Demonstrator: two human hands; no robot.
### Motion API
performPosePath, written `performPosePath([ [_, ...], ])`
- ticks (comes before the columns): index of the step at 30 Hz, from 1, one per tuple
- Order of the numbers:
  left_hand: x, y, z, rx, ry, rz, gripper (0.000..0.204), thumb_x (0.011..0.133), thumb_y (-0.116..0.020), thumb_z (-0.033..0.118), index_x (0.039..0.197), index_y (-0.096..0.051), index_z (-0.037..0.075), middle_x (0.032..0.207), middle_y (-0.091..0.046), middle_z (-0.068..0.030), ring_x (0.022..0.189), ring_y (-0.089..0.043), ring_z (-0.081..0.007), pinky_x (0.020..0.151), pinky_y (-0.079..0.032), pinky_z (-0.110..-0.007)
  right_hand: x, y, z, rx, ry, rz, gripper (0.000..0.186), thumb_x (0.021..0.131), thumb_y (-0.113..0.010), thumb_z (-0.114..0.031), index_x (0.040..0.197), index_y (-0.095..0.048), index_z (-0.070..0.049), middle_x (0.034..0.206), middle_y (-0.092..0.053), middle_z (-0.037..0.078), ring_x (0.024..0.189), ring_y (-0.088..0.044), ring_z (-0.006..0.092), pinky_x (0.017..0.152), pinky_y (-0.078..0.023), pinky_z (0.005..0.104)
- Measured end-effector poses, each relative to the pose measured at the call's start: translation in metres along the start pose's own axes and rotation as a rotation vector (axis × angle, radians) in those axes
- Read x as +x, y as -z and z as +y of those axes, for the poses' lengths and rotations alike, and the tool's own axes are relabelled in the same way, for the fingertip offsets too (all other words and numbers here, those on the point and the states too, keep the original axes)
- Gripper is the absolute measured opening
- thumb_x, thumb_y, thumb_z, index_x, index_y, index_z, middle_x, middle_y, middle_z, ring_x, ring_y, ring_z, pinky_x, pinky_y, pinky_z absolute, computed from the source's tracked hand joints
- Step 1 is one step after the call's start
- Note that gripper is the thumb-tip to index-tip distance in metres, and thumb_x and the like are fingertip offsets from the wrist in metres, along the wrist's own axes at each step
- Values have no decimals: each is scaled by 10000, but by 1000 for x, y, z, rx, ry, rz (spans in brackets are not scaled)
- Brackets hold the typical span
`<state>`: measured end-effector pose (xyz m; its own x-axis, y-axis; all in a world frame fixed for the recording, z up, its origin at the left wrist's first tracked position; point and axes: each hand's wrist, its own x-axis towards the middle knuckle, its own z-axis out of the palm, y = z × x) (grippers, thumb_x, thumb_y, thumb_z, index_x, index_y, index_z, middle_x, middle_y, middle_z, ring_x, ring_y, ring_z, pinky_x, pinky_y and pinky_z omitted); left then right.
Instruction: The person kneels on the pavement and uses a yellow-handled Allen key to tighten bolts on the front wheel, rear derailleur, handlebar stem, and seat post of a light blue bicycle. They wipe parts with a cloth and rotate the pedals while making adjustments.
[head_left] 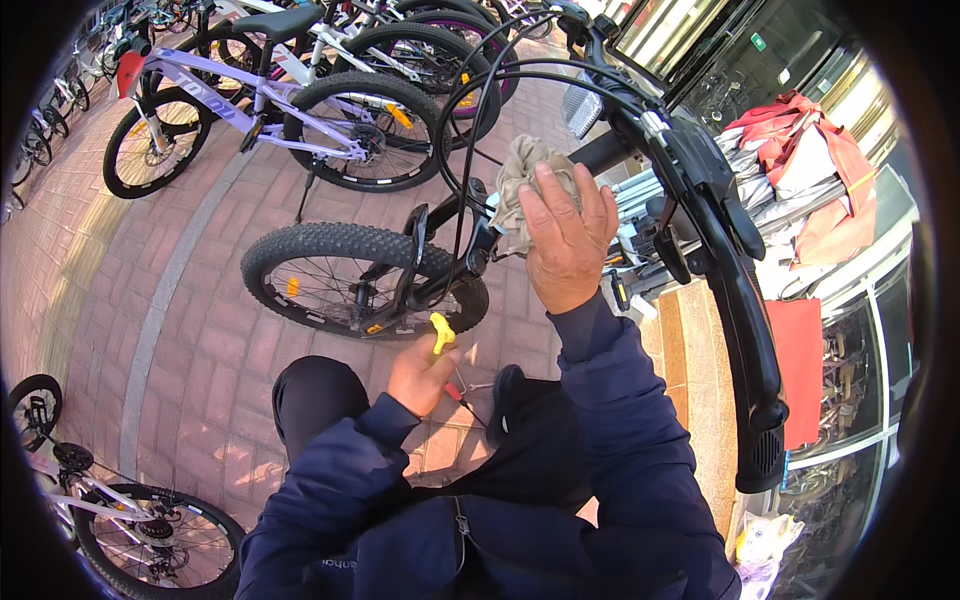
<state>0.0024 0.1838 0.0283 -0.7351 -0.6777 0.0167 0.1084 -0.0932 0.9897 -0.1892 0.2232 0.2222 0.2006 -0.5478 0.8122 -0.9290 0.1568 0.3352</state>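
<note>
My right hand (565,235) presses a crumpled beige-grey cloth (530,160) against the black bicycle's frame, by the front of the bike below the handlebar (752,340). Several black cables loop above the cloth. My left hand (420,375) is closed around a yellow-handled tool (441,330), just below the knobbly front tyre (280,250) and the black fork (425,290). A red-handled tool (455,394) shows beside my left hand, partly hidden; I cannot tell whether it is held or lying.
Rows of bicycles stand behind, including a lilac one (255,105). A white bicycle (120,510) is at lower left on the brick paving (200,340). To the right are a stone step (680,370), red fabric bundles (830,190) and a glass shopfront (850,380).
</note>
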Motion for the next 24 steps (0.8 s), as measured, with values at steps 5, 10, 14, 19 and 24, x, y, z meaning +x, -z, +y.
performPosePath([
  [5, 4, 6, 9, -32, -68, 158, 120, 952, -663, 53, 1064, -643, 12, 751, -523, 73, 666, -446, -30, 587, -372, -225, -38, 2, 6, -71, 40, -60, 415, 742, -683, 33, 1126, -724, -119, 1250, -693, 55, 1173, -583, 289, 1021, -403, 412],
  [10, 27, 17, 33, 387, -528, 418, 234, 892, -718, 75, 1093, -628, -6, 894, -501, -40, 599, -402, -87, 543, -338, -251, -21, 16, 17, 111, -111, 104, 436, 724, -725, 41, 1149, -722, -59, 1222, -708, 105, 1052, -612, 313, 948, -466, 386],
  [14, 55, 18, 44, 498, -712, 377, 485, 782, -832, 138, 1185, -592, 11, 1016, -537, -88, 628, -427, -171, 550, -370, -296, 13, 8, 26, 11, -49, 138, 507, 677, -736, 43, 1172, -717, -67, 1243, -699, 118, 1061, -607, 316, 927, -470, 372],
  [19, 57, 17, 43, 571, -704, 454, 633, 721, -884, 231, 1218, -553, 23, 1268, -536, -184, 1041, -622, -381, 811, -552, -408, 16, 16, 14, 50, 115, 79, 482, 661, -675, 102, 1099, -751, -84, 1224, -715, 89, 1038, -616, 315, 916, -443, 375],
  [24, 61, 18, 42, 691, -567, 516, 774, 701, -895, 260, 1311, -482, 25, 1309, -522, -195, 1071, -615, -403, 855, -540, -436, 26, 25, 41, 76, -111, 110, 440, 681, -746, 30, 1104, -756, -90, 1227, -715, 99, 1003, -620, 291, 899, -472, 370],
])
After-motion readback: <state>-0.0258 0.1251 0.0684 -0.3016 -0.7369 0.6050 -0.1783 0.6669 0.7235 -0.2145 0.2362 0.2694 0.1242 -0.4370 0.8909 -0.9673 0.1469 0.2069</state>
